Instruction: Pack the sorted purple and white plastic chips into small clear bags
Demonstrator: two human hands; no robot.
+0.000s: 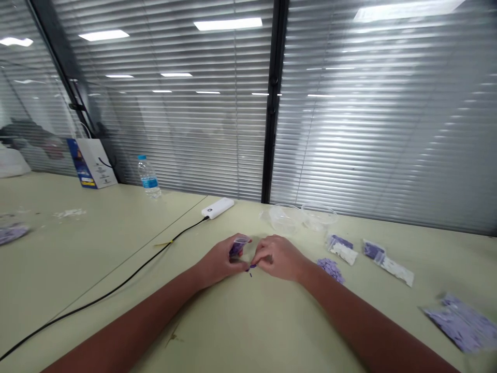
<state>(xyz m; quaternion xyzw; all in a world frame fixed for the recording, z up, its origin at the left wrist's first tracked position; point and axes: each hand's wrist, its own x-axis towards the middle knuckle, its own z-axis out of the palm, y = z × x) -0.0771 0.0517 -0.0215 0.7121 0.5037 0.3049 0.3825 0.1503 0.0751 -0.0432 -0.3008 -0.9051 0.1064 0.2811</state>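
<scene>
My left hand [219, 264] is closed around a small clear bag [238, 245] with dark purple bits inside. The bag's top sticks up between thumb and fingers. Close beside it, my right hand [280, 258] has thumb and forefinger pinched on a small dark purple piece [253, 266] just off the left thumb tip. Another tiny dark bit [250, 274] shows just below the fingertips. A pile of light purple pieces [331, 269] lies on the table [256, 326], right of my right wrist.
Small bags of purple and white pieces [341, 249] [388, 261] lie to the right, with a larger lilac bag [464, 321] nearer. Clear plastic bowls [318, 217] stand behind. Leftward are a white power bank [217, 208], its black cable [128, 280], a water bottle [149, 177] and a paper bag [99, 163].
</scene>
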